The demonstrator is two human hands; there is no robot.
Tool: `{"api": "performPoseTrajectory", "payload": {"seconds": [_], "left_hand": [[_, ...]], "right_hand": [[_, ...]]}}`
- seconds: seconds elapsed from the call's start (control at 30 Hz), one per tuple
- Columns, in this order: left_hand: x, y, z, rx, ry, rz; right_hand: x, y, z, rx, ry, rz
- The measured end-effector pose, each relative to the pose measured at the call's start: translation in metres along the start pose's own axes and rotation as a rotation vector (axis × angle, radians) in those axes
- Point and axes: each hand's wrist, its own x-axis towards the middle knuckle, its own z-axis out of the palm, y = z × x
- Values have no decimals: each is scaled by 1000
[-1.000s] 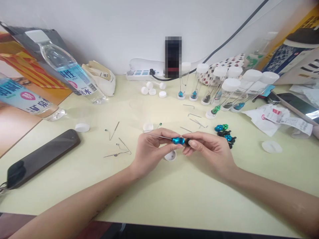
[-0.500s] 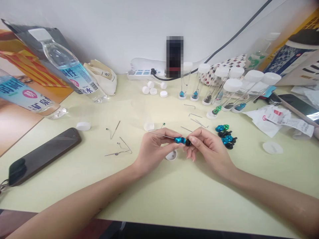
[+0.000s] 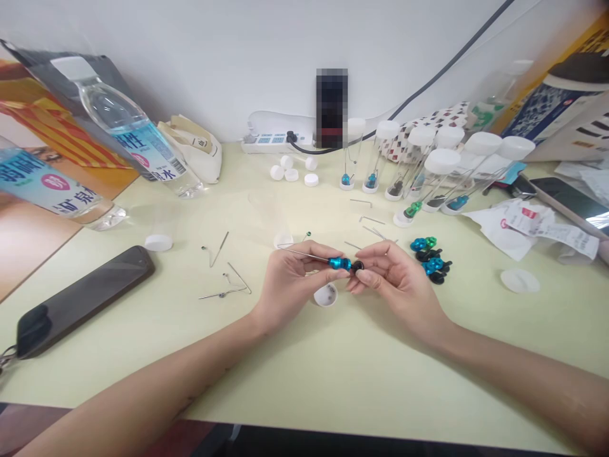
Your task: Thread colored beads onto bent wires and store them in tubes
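My left hand (image 3: pixel 297 279) is closed, pinching a shiny blue metal fitting (image 3: pixel 335 262). A thin metal rod (image 3: pixel 299 252) runs out of the fitting to the left. My right hand (image 3: pixel 397 273) is closed too, thumb and fingers on a small round black piece (image 3: pixel 357 267) at the fitting's right end. Whether the two parts are joined I cannot tell. Just below the fingers stands a small white cup (image 3: pixel 326 295) with tiny dark bits inside. Several blue, green and black fittings (image 3: pixel 432 261) lie right of my right hand. Thin bent rods (image 3: pixel 219 293) lie at left.
Capped clear tubes (image 3: pixel 442 164) holding similar parts stand at the back right. White caps (image 3: pixel 292 175) sit near a power strip (image 3: pixel 276 141). A dark phone (image 3: pixel 85 301) and water bottles (image 3: pixel 137 136) are at left. Paper slips (image 3: pixel 533 225) lie at right.
The blue fitting and the black piece have shifted slightly left and up. My right fingertips have moved a little closer in around the black piece. The view has shifted slightly.
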Motion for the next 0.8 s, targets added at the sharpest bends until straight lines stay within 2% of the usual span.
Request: {"api": "performPoseTrajectory", "payload": {"seconds": [0.27, 0.7, 0.8], "left_hand": [[0, -2, 1, -58, -22, -8], [2, 0, 0, -45, -1, -36], [1, 0, 0, -60, -6, -32]], "right_hand": [[0, -1, -1, 64, -105, 57], [-2, -1, 1, 33, -73, 35], [-1, 0, 0, 60, -111, 46]]}}
